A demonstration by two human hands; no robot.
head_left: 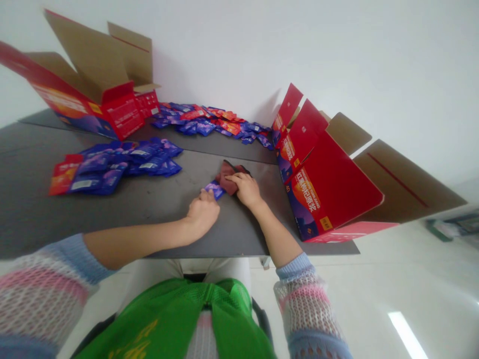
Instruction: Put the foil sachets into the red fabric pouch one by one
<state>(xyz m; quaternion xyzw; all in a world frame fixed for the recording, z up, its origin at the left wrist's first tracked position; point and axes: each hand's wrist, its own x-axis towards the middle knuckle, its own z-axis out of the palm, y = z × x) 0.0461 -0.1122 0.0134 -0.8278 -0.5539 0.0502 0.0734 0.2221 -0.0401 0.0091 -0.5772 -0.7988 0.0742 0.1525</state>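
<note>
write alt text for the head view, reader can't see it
A person's left hand holds a purple sachet on a grey table; the right hand has a brown cloth against the sachet. Sachet piles lie nearby, with open red cartons either side.

Looks like a packing room or small workshop. Has a plain grey table (153, 202) as its work surface, with open red cartons (333, 172) standing at its right end and another open carton (123, 114), in a matching print, at its left end. Shows blue and red sachets (198, 125) strewn in a long row along the table's far side, plus a heap of similar sachets (129, 162) on its left part, a quantity typical of bulk goods. Has a plain white wall (224, 55) behind the table and a pale, glossy floor (348, 299) below it. Includes a green apron (164, 319) with gold lettering at the table's near side, like workwear.
</note>
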